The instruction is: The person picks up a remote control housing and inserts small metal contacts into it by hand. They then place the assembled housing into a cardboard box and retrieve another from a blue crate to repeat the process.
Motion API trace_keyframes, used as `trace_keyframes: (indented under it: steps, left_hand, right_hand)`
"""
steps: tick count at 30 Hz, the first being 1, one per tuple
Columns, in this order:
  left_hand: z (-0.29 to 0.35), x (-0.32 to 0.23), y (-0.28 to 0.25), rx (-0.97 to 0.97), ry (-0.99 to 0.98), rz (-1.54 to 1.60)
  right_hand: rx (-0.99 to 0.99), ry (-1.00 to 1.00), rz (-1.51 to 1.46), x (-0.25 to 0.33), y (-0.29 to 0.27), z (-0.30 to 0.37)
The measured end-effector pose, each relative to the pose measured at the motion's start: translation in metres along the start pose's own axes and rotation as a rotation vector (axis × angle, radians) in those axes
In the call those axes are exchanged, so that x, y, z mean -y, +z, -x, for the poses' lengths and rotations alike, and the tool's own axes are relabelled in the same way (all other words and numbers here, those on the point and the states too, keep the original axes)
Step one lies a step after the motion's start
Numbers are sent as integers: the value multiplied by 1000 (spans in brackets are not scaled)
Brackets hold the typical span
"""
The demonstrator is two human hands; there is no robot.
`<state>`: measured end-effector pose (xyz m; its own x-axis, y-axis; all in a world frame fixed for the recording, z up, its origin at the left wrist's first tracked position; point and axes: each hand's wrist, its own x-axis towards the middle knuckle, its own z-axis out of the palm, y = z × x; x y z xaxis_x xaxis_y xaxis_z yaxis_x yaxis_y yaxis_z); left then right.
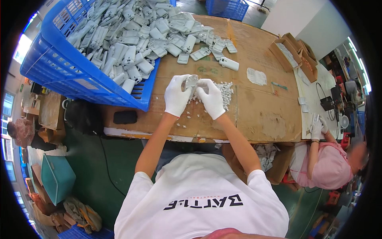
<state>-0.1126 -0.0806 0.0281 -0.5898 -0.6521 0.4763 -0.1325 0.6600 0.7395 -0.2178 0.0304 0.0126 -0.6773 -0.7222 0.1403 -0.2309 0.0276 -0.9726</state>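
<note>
My left hand (pixel 176 97), in a white glove, grips a white plastic casing (pixel 191 82) over the cardboard-covered table. Close against the casing's right side is my right hand (pixel 212 98), also gloved, its thumb and fingers drawn together. What sits between those fingertips is too small to make out. A spread of tiny white parts (pixel 226 92) lies on the cardboard beside and beneath my hands. Beyond them, a large heap of white plastic casings (pixel 159 40) spills from a tipped blue crate (pixel 55 67) onto the table.
A dark pouch (pixel 125 117) lies near the table's front edge. To the right are a crumpled white cloth (pixel 256 76), a small green tool (pixel 279 85) and cardboard boxes (pixel 285 55). A co-worker in pink (pixel 324 165) sits at the right. Below the table edge stands an open carton (pixel 281 163).
</note>
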Motion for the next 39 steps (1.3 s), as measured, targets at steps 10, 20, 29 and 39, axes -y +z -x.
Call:
trace_keyframes:
  steps: [10, 20, 29, 39]
  left_hand:
    - [-11, 11, -7, -175, 392, -443]
    - [-19, 9, -7, -152, 178, -379]
    - [5, -5, 14, 138, -303, 343]
    - [59, -56, 5, 380, -382, 751]
  right_hand:
    - [-384, -508, 378, 6, 16, 22]
    - [-262, -468, 419, 0, 17, 31]
    - [-201, -316, 440, 4, 15, 49]
    - [-177, -240, 554, 23, -27, 95]
